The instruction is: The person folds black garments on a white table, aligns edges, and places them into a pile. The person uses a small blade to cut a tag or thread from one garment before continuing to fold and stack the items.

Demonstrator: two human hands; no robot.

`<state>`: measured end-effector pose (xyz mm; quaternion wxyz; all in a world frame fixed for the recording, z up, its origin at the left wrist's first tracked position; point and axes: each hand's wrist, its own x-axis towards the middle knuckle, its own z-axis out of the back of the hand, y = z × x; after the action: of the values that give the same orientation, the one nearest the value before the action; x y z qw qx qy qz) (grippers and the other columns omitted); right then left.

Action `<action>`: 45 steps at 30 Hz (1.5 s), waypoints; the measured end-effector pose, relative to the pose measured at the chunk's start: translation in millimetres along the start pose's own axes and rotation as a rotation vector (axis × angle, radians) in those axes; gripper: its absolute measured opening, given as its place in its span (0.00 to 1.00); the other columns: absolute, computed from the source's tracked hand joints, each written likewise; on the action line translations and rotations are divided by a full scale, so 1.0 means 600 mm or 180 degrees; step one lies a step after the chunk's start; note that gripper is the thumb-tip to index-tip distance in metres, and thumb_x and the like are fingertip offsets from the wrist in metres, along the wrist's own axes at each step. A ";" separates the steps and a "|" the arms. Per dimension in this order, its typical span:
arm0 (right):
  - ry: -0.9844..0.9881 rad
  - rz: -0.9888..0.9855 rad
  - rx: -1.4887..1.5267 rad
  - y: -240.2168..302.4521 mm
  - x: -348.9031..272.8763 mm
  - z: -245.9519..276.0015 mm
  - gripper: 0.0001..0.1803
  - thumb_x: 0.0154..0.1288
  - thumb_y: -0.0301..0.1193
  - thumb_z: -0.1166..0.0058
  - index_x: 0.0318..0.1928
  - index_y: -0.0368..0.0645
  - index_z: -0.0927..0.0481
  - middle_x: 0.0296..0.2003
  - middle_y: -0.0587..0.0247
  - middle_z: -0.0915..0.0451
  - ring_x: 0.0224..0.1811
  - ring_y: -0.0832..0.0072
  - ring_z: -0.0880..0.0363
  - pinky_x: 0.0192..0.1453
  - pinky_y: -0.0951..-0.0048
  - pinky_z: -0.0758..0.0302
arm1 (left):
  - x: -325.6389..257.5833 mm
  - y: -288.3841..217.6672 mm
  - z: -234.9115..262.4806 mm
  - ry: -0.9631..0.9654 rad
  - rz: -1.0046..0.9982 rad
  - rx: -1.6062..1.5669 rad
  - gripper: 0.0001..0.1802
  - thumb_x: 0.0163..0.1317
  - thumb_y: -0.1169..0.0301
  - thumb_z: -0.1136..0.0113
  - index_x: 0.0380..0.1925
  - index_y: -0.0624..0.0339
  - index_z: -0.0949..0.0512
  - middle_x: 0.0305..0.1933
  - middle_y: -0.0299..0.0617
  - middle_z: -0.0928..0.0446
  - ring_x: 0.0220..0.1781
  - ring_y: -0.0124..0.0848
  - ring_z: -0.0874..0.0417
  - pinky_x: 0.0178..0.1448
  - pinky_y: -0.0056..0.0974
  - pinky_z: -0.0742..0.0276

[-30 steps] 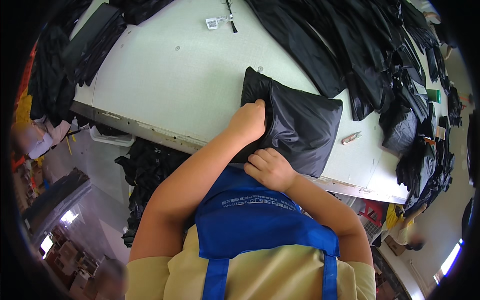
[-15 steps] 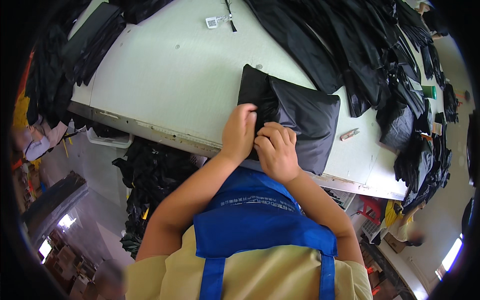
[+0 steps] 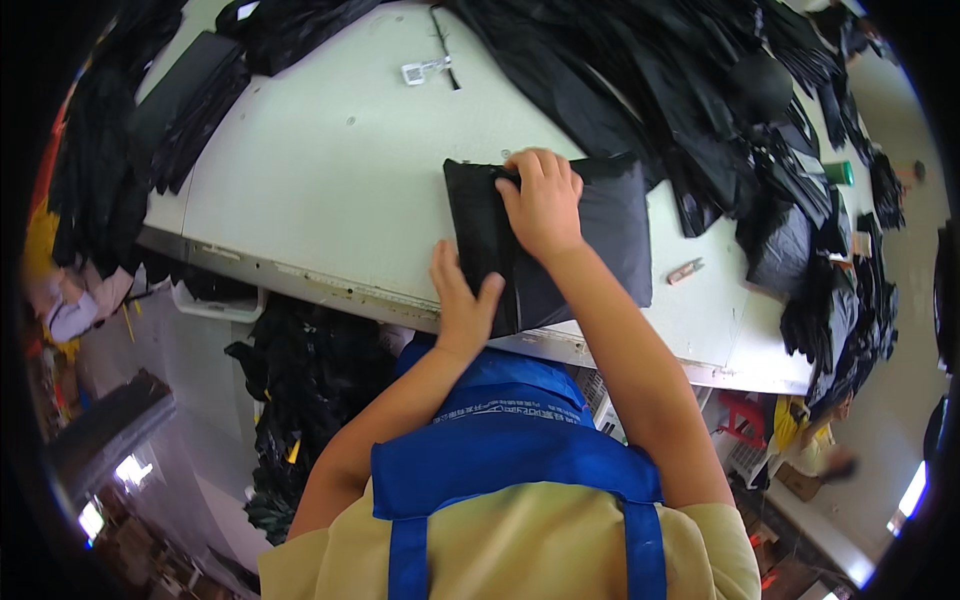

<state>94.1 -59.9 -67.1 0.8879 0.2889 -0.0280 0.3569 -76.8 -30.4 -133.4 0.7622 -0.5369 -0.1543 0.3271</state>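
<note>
A flat, rectangular black fabric pouch (image 3: 615,230), softly padded like a cushion, lies at the table's near edge. A fold or flap runs from its far side to its near side, left of the middle. My right hand (image 3: 545,205) grips the pouch at its far edge, fingers curled and thumb on the fold; the fingertips are partly hidden. My left hand (image 3: 465,305) rests on the near left part, its thumb held apart from the other fingers. To the right of the pouch lies a pair of thread snips (image 3: 685,271).
Black garments (image 3: 600,80) are heaped along the far and right sides of the pale table (image 3: 310,180). A white tag (image 3: 413,74) with black cord lies far back. Dark cloth (image 3: 300,350) hangs below the front edge. Another person (image 3: 85,300) is at the left.
My hands have parted: the right went to the pouch's far edge, the left drew slightly toward me and left. The pouch has turned and shifted left.
</note>
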 end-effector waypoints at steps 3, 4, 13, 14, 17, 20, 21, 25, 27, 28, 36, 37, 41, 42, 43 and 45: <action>0.0077 -0.0938 -0.0478 0.038 -0.102 0.046 0.30 0.48 0.43 0.35 0.50 0.44 0.28 0.53 0.51 0.32 0.54 0.53 0.34 0.57 0.52 0.38 | 0.056 -0.050 0.039 0.0503 0.1895 -0.2517 0.40 0.61 0.63 0.40 0.69 0.64 0.48 0.66 0.54 0.38 0.63 0.44 0.32 0.66 0.43 0.35; -0.0066 -0.0610 -0.0356 0.052 -0.133 0.059 0.34 0.46 0.45 0.35 0.51 0.40 0.29 0.53 0.48 0.32 0.54 0.53 0.34 0.56 0.51 0.38 | 0.071 -0.032 0.066 0.1155 0.2034 -0.2811 0.40 0.62 0.62 0.42 0.69 0.63 0.48 0.66 0.51 0.37 0.63 0.43 0.32 0.66 0.44 0.35; -0.1116 -0.2166 0.1400 0.136 -0.295 0.417 0.49 0.44 0.29 0.32 0.67 0.37 0.44 0.53 0.38 0.29 0.56 0.50 0.26 0.60 0.58 0.29 | -0.034 -0.336 0.078 0.4753 -0.0337 -0.2108 0.55 0.53 0.49 0.36 0.73 0.58 0.55 0.77 0.52 0.59 0.75 0.46 0.45 0.73 0.50 0.46; -0.1367 -0.2236 0.0775 0.138 -0.338 0.451 0.44 0.46 0.28 0.34 0.65 0.39 0.41 0.47 0.44 0.24 0.47 0.56 0.21 0.52 0.63 0.25 | -0.050 -0.357 0.073 0.5196 -0.0465 -0.1944 0.54 0.53 0.52 0.35 0.73 0.58 0.53 0.77 0.53 0.58 0.75 0.46 0.46 0.73 0.49 0.47; -0.2759 -0.2845 0.2494 0.147 -0.498 0.532 0.34 0.45 0.25 0.39 0.57 0.34 0.32 0.40 0.62 0.22 0.38 0.75 0.22 0.46 0.75 0.24 | -0.088 -0.389 0.033 0.5996 -0.1065 -0.1361 0.47 0.57 0.58 0.36 0.72 0.60 0.49 0.77 0.52 0.56 0.75 0.45 0.46 0.73 0.47 0.45; -0.3683 -0.3213 0.2426 0.128 -0.657 0.576 0.30 0.47 0.24 0.44 0.55 0.32 0.30 0.40 0.59 0.21 0.37 0.75 0.22 0.45 0.75 0.24 | -0.126 -0.388 -0.020 0.6078 -0.0549 -0.1122 0.44 0.58 0.60 0.36 0.70 0.61 0.44 0.76 0.51 0.54 0.74 0.44 0.43 0.72 0.46 0.42; -0.4013 -0.3279 0.2413 0.111 -0.685 0.587 0.29 0.48 0.24 0.45 0.55 0.32 0.30 0.40 0.59 0.21 0.37 0.75 0.22 0.44 0.75 0.24 | -0.137 -0.378 -0.036 0.5987 -0.0153 -0.1142 0.43 0.57 0.60 0.36 0.70 0.61 0.43 0.76 0.51 0.53 0.73 0.44 0.42 0.71 0.45 0.41; -0.4193 -0.3691 0.1895 -0.060 -0.842 0.605 0.24 0.52 0.23 0.44 0.52 0.32 0.29 0.40 0.58 0.22 0.37 0.74 0.22 0.44 0.75 0.25 | -0.187 -0.350 -0.112 0.5807 0.0218 -0.0900 0.40 0.60 0.60 0.38 0.68 0.63 0.42 0.74 0.47 0.49 0.70 0.40 0.37 0.68 0.43 0.37; -0.4386 -0.3759 0.1646 -0.188 -0.902 0.605 0.22 0.51 0.23 0.43 0.49 0.32 0.28 0.39 0.60 0.22 0.36 0.74 0.22 0.44 0.73 0.24 | -0.214 -0.345 -0.138 0.5666 0.0240 -0.0791 0.39 0.61 0.61 0.39 0.68 0.63 0.43 0.74 0.46 0.47 0.68 0.39 0.35 0.66 0.42 0.36; -0.4293 -0.3886 0.1556 -0.255 -0.942 0.607 0.22 0.52 0.24 0.42 0.50 0.33 0.29 0.39 0.59 0.22 0.36 0.72 0.22 0.43 0.72 0.24 | -0.224 -0.344 -0.148 0.5605 0.0297 -0.0712 0.39 0.61 0.61 0.39 0.68 0.63 0.43 0.73 0.46 0.47 0.68 0.39 0.34 0.66 0.42 0.35; -0.1943 -0.5471 -0.0772 -0.660 -1.187 0.497 0.56 0.47 0.44 0.31 0.70 0.35 0.49 0.62 0.37 0.34 0.64 0.49 0.34 0.67 0.60 0.36 | -0.234 -0.230 -0.117 0.4243 0.0436 -0.0257 0.31 0.62 0.72 0.42 0.66 0.60 0.37 0.69 0.43 0.40 0.63 0.36 0.30 0.62 0.40 0.30; -0.1421 -0.5360 -0.0531 -0.643 -1.151 0.441 0.51 0.50 0.42 0.33 0.69 0.35 0.46 0.60 0.38 0.31 0.62 0.50 0.31 0.65 0.60 0.34 | -0.228 -0.205 -0.091 0.3972 0.0369 -0.0190 0.30 0.62 0.74 0.42 0.65 0.59 0.35 0.68 0.44 0.39 0.62 0.36 0.28 0.61 0.40 0.28; 0.0973 -0.4295 0.0759 -0.514 -1.031 0.222 0.34 0.58 0.38 0.39 0.62 0.37 0.33 0.44 0.49 0.20 0.47 0.60 0.21 0.52 0.62 0.26 | -0.201 -0.108 -0.016 0.3131 0.0825 0.0166 0.27 0.64 0.71 0.43 0.63 0.61 0.34 0.63 0.46 0.30 0.56 0.34 0.22 0.59 0.37 0.27; 0.1509 -0.3847 0.1075 -0.489 -0.990 0.171 0.30 0.59 0.38 0.41 0.59 0.37 0.30 0.38 0.53 0.17 0.42 0.65 0.19 0.47 0.63 0.24 | -0.195 -0.073 0.002 0.2816 0.0937 0.0086 0.27 0.64 0.70 0.43 0.63 0.61 0.33 0.63 0.47 0.29 0.55 0.34 0.21 0.58 0.37 0.26; 0.1317 -0.3441 0.2087 -0.431 -0.917 0.127 0.27 0.60 0.39 0.41 0.56 0.37 0.27 0.32 0.59 0.18 0.39 0.71 0.19 0.46 0.68 0.24 | -0.183 -0.045 0.029 0.2515 0.1029 -0.0003 0.26 0.64 0.70 0.42 0.62 0.60 0.33 0.62 0.47 0.28 0.53 0.34 0.20 0.58 0.36 0.26; 0.1904 -0.3154 0.2002 -0.316 -0.778 0.106 0.23 0.62 0.37 0.41 0.54 0.38 0.24 0.39 0.56 0.18 0.40 0.74 0.19 0.45 0.73 0.23 | -0.199 0.019 0.105 0.1986 0.1194 0.0075 0.24 0.63 0.70 0.42 0.60 0.60 0.30 0.60 0.48 0.27 0.53 0.33 0.20 0.56 0.36 0.26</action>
<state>-120.0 -491.7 -226.8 0.7898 0.4017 0.4619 -0.0380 -205.5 -62.5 -106.3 0.7054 -0.6211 0.1907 0.2834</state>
